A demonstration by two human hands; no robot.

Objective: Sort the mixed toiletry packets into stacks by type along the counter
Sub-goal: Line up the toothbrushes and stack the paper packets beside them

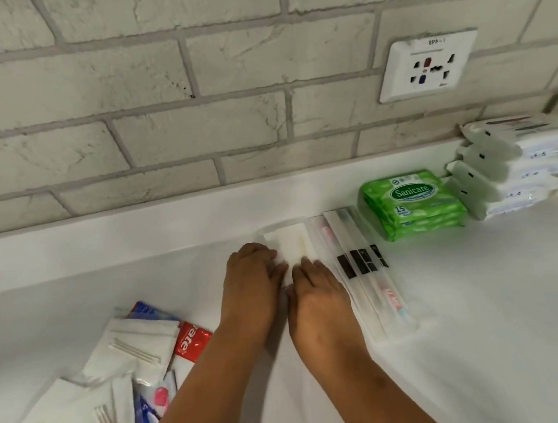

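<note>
Toiletry packets: a white packet (291, 248) lies on the counter (469, 294) under both hands, the left hand (253, 272) and right hand (317, 290) side by side, fingers flat on it. Toothbrush packets (362, 264) sit just right of the hands; unsorted packets (116, 376) lie left.

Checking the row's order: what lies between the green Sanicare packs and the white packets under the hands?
In the head view, the long clear toothbrush packets lie between the green Sanicare packs and white packets.

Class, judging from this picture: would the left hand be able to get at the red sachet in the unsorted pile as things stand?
Probably yes. The left hand rests on the white packets, gripping nothing firmly. The red sachet lies exposed on the counter just left of that forearm, with nothing between.
</note>
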